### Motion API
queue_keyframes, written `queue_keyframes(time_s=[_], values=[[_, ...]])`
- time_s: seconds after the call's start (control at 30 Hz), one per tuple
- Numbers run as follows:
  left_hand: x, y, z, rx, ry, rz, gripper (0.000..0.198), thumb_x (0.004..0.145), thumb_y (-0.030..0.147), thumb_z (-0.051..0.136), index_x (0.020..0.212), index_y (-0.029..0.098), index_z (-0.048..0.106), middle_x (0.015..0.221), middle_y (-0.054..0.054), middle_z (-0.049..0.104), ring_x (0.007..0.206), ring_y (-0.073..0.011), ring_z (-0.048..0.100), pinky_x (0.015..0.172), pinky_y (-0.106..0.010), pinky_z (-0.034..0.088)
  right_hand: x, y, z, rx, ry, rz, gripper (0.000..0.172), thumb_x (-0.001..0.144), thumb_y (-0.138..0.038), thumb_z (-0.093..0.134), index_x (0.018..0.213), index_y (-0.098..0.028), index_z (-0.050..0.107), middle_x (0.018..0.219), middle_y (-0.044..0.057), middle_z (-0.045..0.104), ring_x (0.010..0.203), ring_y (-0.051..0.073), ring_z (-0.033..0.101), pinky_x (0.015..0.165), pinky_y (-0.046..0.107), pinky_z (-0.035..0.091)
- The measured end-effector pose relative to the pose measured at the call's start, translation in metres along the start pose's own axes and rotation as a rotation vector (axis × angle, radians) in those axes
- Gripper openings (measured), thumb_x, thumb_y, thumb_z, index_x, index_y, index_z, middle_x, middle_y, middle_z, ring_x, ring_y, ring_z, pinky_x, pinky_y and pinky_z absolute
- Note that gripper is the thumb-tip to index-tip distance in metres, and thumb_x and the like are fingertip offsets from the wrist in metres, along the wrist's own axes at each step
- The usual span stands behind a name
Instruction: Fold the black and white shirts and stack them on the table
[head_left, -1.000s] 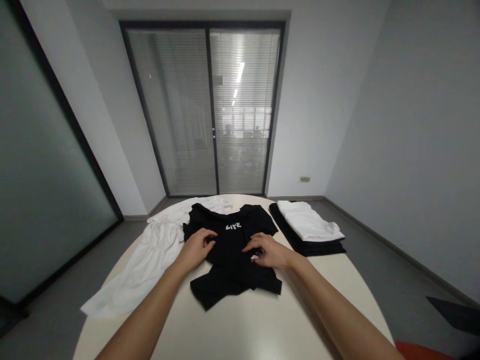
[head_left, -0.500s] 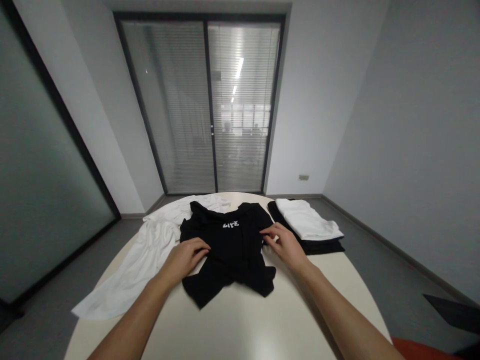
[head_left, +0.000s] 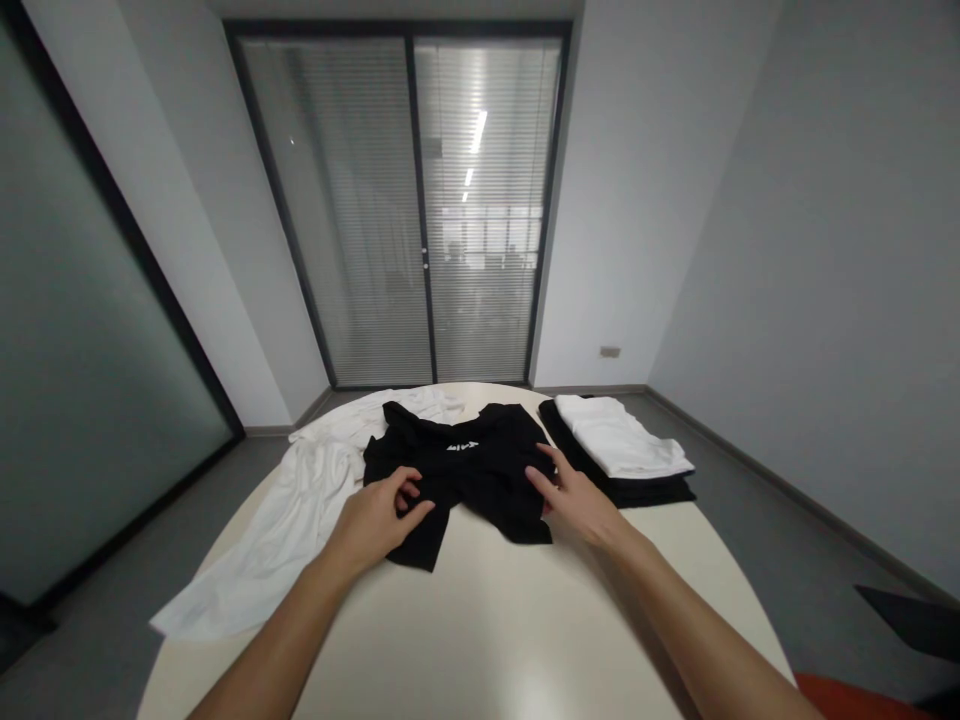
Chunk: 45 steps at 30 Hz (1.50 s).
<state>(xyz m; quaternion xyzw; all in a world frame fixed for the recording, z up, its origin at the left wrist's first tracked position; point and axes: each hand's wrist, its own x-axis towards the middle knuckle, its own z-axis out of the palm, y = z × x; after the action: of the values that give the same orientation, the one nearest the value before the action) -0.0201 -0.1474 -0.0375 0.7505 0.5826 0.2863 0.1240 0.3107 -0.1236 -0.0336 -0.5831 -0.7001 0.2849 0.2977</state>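
Observation:
A black T-shirt (head_left: 469,470) with white lettering lies bunched in the middle of the round cream table (head_left: 480,640). My left hand (head_left: 375,515) rests on its left side, fingers curled and pinching the black cloth. On the shirt's right edge lies my right hand (head_left: 574,495), its fingers stretched out and pressing the fabric flat. The shirt's near part is gathered up toward the far side, and the lettering is partly folded under.
A loose white garment (head_left: 285,520) sprawls over the table's left side and hangs off its edge. A folded stack, white shirt (head_left: 619,445) on black ones, sits at the right. A glass door with blinds stands behind the table. An orange seat corner shows bottom right.
The shirt's near hem has been pushed away from me, so the shirt looks shorter. My right hand moved from the middle to the right edge, and my left hand shifted slightly.

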Motion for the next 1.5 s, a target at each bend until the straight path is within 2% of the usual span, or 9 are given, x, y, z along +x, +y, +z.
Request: queue_keyframes(time_s=[0.13,0.37,0.47,0.6,0.73,0.93,1.07,1.3,1.5], values=[[-0.001,-0.001,0.007,-0.005,-0.017,0.121,0.024,0.087,0.03,0.062,0.111,0.028,0.066,0.103,-0.001,0.073,0.094,-0.0224,0.069,0.081,-0.031,0.049,-0.001,0.007,0.006,0.077,-0.146,-0.128,0.096,0.082,-0.044,0.068,0.158,-0.023,0.014,0.076,-0.003,0.064,0.067,0.018,0.062,0.063,0.029,0.048],[0.008,-0.01,-0.001,-0.139,0.307,0.08,0.02,0.089,0.021,0.05,0.103,0.021,0.064,0.106,-0.005,0.07,0.099,-0.0224,0.065,0.089,-0.034,0.049,0.021,0.028,-0.005,0.139,0.358,-0.103,0.046,0.09,-0.043,0.052,0.13,-0.02,0.05,0.089,0.004,0.065,0.074,0.019,0.061,0.068,0.033,0.051],[0.004,0.002,-0.002,-0.163,0.157,0.129,0.017,0.09,0.024,0.053,0.102,0.022,0.066,0.101,-0.003,0.072,0.094,-0.0209,0.067,0.085,-0.031,0.05,0.02,0.031,-0.009,-0.073,0.395,-0.153,0.025,0.089,-0.033,0.049,0.105,-0.02,0.063,0.094,0.007,0.065,0.087,0.023,0.062,0.084,0.039,0.05],[-0.009,0.026,0.007,-0.107,-0.165,0.277,0.023,0.086,0.017,0.059,0.105,0.026,0.069,0.106,0.0,0.074,0.098,-0.0194,0.068,0.089,-0.028,0.047,0.011,0.018,-0.006,-0.316,0.426,-0.248,0.021,0.089,-0.027,0.051,0.098,-0.022,0.069,0.124,0.011,0.057,0.108,0.026,0.059,0.096,0.043,0.046],[-0.019,0.043,0.017,0.023,-0.322,0.326,0.027,0.082,0.018,0.065,0.105,0.029,0.072,0.096,0.001,0.074,0.088,-0.0197,0.069,0.081,-0.028,0.047,0.0,-0.006,0.0,-0.405,0.202,-0.431,0.013,0.087,-0.035,0.064,0.088,-0.024,0.072,0.116,0.009,0.062,0.113,0.028,0.054,0.1,0.045,0.042],[-0.018,0.044,0.024,0.0,-0.266,0.229,0.022,0.091,0.03,0.06,0.11,0.027,0.072,0.102,-0.002,0.074,0.096,-0.0216,0.067,0.086,-0.03,0.047,-0.01,-0.014,0.01,-0.436,-0.129,-0.515,0.034,0.071,-0.048,0.081,0.099,-0.029,0.072,0.117,0.005,0.066,0.127,0.033,0.044,0.108,0.054,0.026],[-0.017,0.045,0.027,-0.089,-0.237,0.181,0.032,0.101,0.038,0.044,0.114,0.025,0.07,0.119,-0.005,0.071,0.111,-0.0213,0.065,0.098,-0.032,0.046,-0.007,-0.004,0.012,-0.425,-0.191,-0.479,0.021,0.086,-0.042,0.068,0.101,-0.028,0.071,0.11,0.005,0.068,0.121,0.027,0.052,0.109,0.052,0.023],[-0.021,0.031,0.017,-0.024,-0.378,0.375,0.047,0.081,0.031,0.071,0.127,0.029,0.063,0.144,-0.005,0.054,0.131,-0.0251,0.051,0.11,-0.037,0.039,0.002,0.006,0.007,-0.458,-0.07,-0.441,0.016,0.095,-0.029,0.05,0.092,-0.022,0.063,0.093,0.004,0.071,0.095,0.021,0.064,0.105,0.049,0.028],[-0.012,0.021,0.007,0.127,-0.149,0.293,0.027,0.082,0.011,0.054,0.103,0.023,0.067,0.117,-0.006,0.066,0.107,-0.0227,0.062,0.093,-0.034,0.047,0.012,0.013,-0.001,-0.436,0.264,-0.215,0.027,0.1,-0.028,0.034,0.114,-0.02,0.057,0.086,0.007,0.072,0.072,0.022,0.066,0.077,0.036,0.043]])
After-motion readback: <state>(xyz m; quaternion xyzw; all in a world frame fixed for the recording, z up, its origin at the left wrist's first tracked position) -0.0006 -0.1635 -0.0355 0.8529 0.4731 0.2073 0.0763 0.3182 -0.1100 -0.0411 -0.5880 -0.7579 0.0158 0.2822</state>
